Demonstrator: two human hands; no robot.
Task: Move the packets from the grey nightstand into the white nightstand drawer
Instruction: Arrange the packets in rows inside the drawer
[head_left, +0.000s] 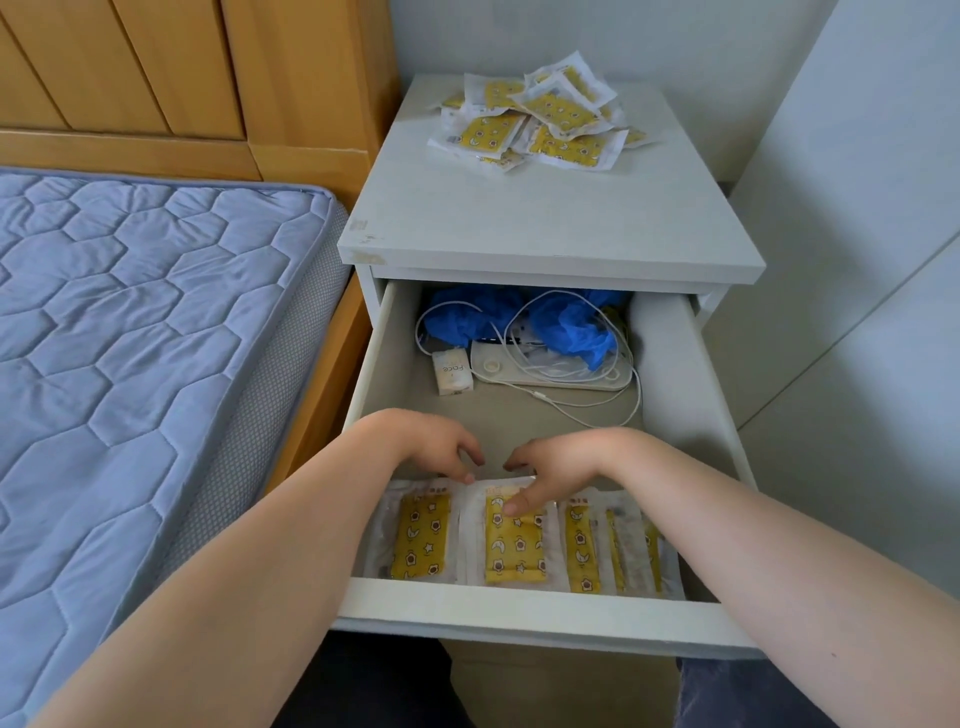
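Packets (514, 540), lower centre: clear-white wrappers, yellow inserts printed with white stars, white moons and brown-centred flowers. Pile (540, 119), top centre: same yellow print, white borders. Nightstand (545, 218): plain pale grey-white, with brownish chip marks at its front left corner. Drawer (519, 605): white front, beige lining. At the drawer back: crumpled bright blue material (571, 325), white cable (571, 408), white case (550, 376), white box (453, 371) with grey lettering. Mattress (130, 338), left: blue-grey, quilted in hexagons, with a grey mesh side. Headboard (156, 67), upper left: honey-coloured wood, vertical panels.
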